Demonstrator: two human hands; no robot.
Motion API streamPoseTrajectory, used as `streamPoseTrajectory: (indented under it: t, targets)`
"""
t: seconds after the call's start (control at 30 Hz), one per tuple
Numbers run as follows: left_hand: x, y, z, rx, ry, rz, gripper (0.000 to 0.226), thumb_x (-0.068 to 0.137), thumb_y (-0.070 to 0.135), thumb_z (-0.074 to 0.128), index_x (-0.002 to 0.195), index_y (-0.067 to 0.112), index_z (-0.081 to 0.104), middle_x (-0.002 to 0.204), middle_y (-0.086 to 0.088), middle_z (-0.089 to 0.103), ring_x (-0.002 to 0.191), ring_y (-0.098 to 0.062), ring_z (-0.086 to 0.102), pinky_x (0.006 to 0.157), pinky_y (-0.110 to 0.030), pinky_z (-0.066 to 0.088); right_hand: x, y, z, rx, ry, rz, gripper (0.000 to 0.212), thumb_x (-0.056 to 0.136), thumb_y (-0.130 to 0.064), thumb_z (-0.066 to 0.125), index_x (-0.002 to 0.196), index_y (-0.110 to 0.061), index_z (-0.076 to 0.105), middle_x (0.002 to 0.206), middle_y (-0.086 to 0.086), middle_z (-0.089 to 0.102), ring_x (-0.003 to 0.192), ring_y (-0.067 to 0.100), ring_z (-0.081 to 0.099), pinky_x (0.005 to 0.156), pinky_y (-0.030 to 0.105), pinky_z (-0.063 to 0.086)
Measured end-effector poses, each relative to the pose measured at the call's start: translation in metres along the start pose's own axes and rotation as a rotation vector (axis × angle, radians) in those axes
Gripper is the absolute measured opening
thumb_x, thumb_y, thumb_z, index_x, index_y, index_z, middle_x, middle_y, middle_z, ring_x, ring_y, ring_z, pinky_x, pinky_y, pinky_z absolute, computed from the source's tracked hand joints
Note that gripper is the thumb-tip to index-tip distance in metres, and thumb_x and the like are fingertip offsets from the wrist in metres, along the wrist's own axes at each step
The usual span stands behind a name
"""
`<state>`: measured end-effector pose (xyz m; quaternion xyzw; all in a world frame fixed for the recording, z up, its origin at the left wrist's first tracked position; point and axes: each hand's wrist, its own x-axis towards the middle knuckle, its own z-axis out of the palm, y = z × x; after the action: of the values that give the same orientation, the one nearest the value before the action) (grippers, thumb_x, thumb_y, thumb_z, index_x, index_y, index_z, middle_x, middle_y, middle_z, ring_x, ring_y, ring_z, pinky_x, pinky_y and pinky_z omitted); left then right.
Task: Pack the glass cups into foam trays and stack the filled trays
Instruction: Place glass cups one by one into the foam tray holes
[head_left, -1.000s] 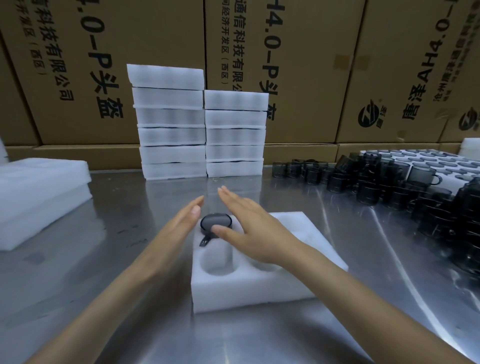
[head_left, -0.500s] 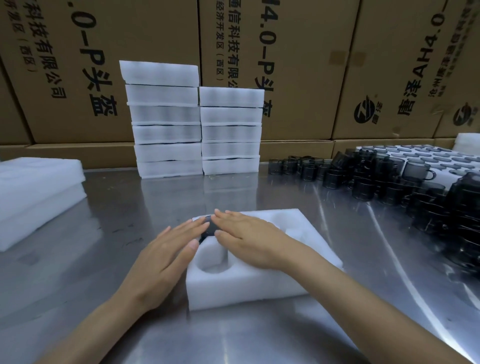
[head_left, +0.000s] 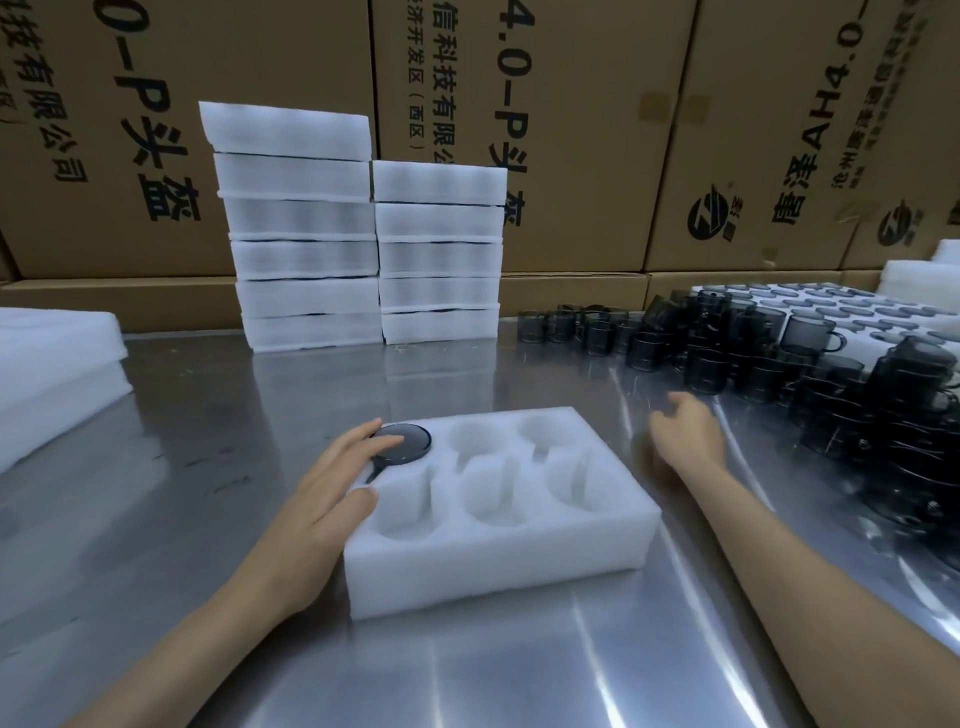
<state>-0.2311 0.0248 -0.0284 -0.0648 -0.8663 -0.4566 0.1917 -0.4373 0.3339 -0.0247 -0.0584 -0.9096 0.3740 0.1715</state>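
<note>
A white foam tray (head_left: 498, 566) with several round pockets lies on the metal table in front of me. One dark glass cup (head_left: 408, 444) sits bottom-up in its far left pocket; the other pockets hold nothing. My left hand (head_left: 332, 488) rests flat on the tray's left edge, fingertips touching the cup. My right hand (head_left: 685, 439) hovers over the table to the right of the tray, fingers loosely spread, holding nothing. A heap of dark glass cups (head_left: 779, 358) covers the table's right side.
Two stacks of filled foam trays (head_left: 358, 244) stand at the back centre against cardboard boxes (head_left: 571, 130). Spare foam sheets (head_left: 52, 374) lie at the left. A large foam tray of cups (head_left: 852, 306) is at the far right.
My right hand has left the cup and swung right toward the cup heap. My left hand stays on the tray's left edge. The cup now sits sunk in its pocket.
</note>
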Motion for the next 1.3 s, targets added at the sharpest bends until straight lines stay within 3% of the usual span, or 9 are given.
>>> streamPoseTrajectory:
  t: [0.2,0.33,0.43,0.63,0.77,0.93,1.1,1.2,1.3]
  targets:
    - [0.014,-0.002,0.004,-0.037,0.021,-0.018,0.054,0.079,0.032,0.038,0.133,0.037,0.042,0.148,0.023,0.03,0.135,0.011,0.023,0.109,-0.014,0.018,0.037,0.012,-0.001,-0.085,0.072,0.062,0.057,0.095,-0.021,0.045,0.147,-0.008,0.026,0.156,0.004,0.019,0.124,0.036,0.046,0.097,0.041,0.038]
    - [0.016,-0.008,0.004,-0.06,0.024,-0.003,0.056,0.078,0.042,0.043,0.134,0.039,0.041,0.146,0.032,0.029,0.134,0.016,0.022,0.101,-0.001,0.018,0.061,0.021,0.0,-0.158,0.107,0.04,0.057,0.095,-0.019,0.045,0.146,-0.008,0.024,0.158,0.0,0.012,0.116,0.038,0.05,0.089,0.042,0.041]
    - [0.016,-0.013,0.004,-0.048,0.021,0.013,0.062,0.072,0.058,0.04,0.132,0.045,0.042,0.141,0.041,0.029,0.133,0.017,0.021,0.097,0.004,0.019,0.076,0.027,0.001,-0.156,0.144,0.024,0.056,0.093,-0.017,0.046,0.145,-0.009,0.027,0.157,-0.001,0.015,0.116,0.039,0.05,0.091,0.043,0.04]
    - [0.022,-0.022,0.001,-0.037,-0.003,0.026,0.059,0.073,0.058,0.04,0.132,0.049,0.042,0.141,0.041,0.028,0.135,0.015,0.021,0.1,-0.001,0.021,0.087,0.033,0.003,-0.285,0.102,-0.003,0.053,0.096,-0.015,0.046,0.145,-0.009,0.028,0.156,0.002,0.018,0.122,0.036,0.044,0.088,0.043,0.041]
    - [0.021,-0.021,0.001,-0.061,-0.018,0.019,0.06,0.074,0.059,0.04,0.133,0.048,0.042,0.142,0.04,0.028,0.135,0.014,0.02,0.102,-0.004,0.021,0.081,0.03,0.002,-0.337,0.172,-0.061,0.042,0.094,-0.015,0.054,0.133,-0.007,0.042,0.138,0.013,0.035,0.112,0.039,0.047,0.078,0.043,0.042]
    - [0.02,-0.016,0.002,-0.079,-0.025,-0.003,0.064,0.071,0.059,0.039,0.134,0.045,0.04,0.143,0.04,0.026,0.135,0.015,0.018,0.108,-0.018,0.019,0.061,0.026,-0.003,-0.34,0.238,-0.106,0.038,0.091,-0.032,0.06,0.12,-0.008,0.052,0.12,0.015,0.043,0.103,0.036,0.051,0.073,0.04,0.042]
    - [0.019,-0.013,0.002,-0.073,-0.046,-0.017,0.056,0.077,0.049,0.04,0.132,0.046,0.039,0.147,0.033,0.023,0.134,0.017,0.017,0.1,0.0,0.016,0.034,0.027,-0.014,-0.214,0.293,-0.181,0.025,0.093,-0.033,0.057,0.102,-0.01,0.063,0.108,0.011,0.049,0.092,0.031,0.053,0.068,0.034,0.035]
    - [0.019,-0.013,0.002,-0.069,-0.068,-0.027,0.05,0.082,0.035,0.038,0.131,0.045,0.038,0.148,0.03,0.021,0.134,0.017,0.016,0.098,0.002,0.015,0.011,0.021,-0.019,-0.032,0.311,-0.244,0.019,0.094,-0.027,0.055,0.098,-0.011,0.063,0.107,0.008,0.053,0.084,0.021,0.05,0.068,0.033,0.038]
    - [0.018,-0.011,0.001,-0.067,-0.086,-0.031,0.051,0.081,0.036,0.037,0.132,0.044,0.038,0.149,0.03,0.02,0.134,0.018,0.015,0.096,0.005,0.015,-0.01,-0.003,-0.028,0.127,0.292,-0.376,0.012,0.093,-0.023,0.056,0.095,-0.013,0.062,0.1,0.004,0.058,0.084,0.017,0.053,0.071,0.035,0.042]
